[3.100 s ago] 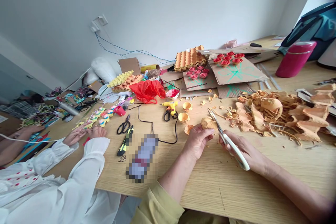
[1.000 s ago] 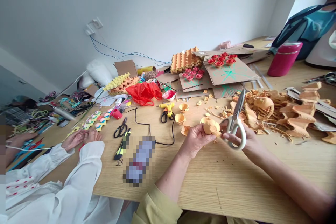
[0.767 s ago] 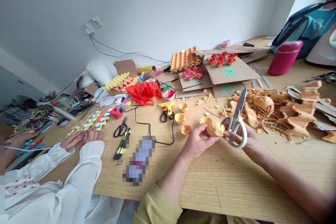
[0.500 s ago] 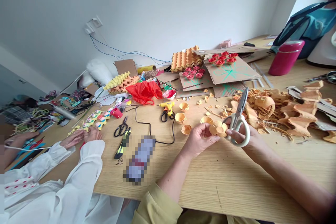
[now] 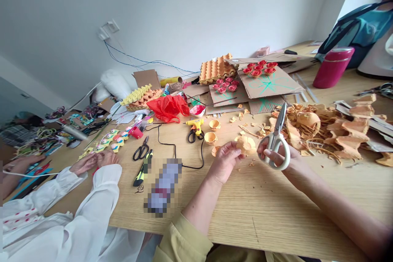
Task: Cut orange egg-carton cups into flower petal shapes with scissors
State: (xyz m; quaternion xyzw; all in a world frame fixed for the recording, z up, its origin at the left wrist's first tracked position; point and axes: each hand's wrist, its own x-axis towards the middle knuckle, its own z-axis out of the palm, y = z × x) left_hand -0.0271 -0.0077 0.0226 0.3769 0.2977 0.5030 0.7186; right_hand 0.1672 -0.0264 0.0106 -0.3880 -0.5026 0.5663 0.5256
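Note:
Between the thumb and fingers of my left hand [image 5: 226, 159] is an orange egg-carton cup [image 5: 245, 145], cut with petal-like edges. My right hand [image 5: 284, 157] is closed around the white handles of a pair of scissors [image 5: 278, 139], whose blades point up and away from me. A small gap separates the right hand from the held cup. Other cut cups [image 5: 211, 138] stand on the table beyond my left hand, one of them partly hidden by it.
Orange carton scraps [image 5: 331, 131] pile up at the right. A yellow glue gun [image 5: 194, 124], black-handled scissors [image 5: 141, 151] and a utility knife [image 5: 143, 168] lie to the left. Red-painted cups [image 5: 260, 67] sit on cardboard. A co-worker's white sleeves [image 5: 101, 188] reach in from the left.
My left hand has shifted left with the carton cup, away from my right hand. The right hand no longer touches the cup and keeps the scissors. Small crumbs now lie beneath the cup.

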